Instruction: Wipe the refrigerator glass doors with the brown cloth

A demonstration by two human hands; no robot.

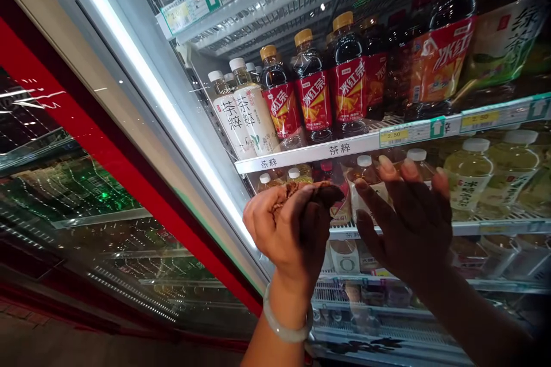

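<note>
My left hand (284, 235), with a pale bangle (286, 321) on its wrist, is closed around a crumpled brown cloth (297, 190). Part of the cloth pokes out past the fingertips; the rest is hidden in the palm. To its right, my right hand (404, 223) is raised in shadow, fingers spread and holding nothing. Both hands are in front of a drinks fridge's glass front, below the shelf edge (297, 155). Whether either hand touches the glass, I cannot tell. Behind the right fingers stands a white-capped bottle (364, 169), partly covered.
Red-labelled tea bottles (316, 103) and white-labelled bottles (245, 109) line the shelf above. Pale drinks (467, 175) stand at right. Left of the bright light strip (142, 86) runs a red frame (142, 183), with another glass-fronted case (107, 183) beyond.
</note>
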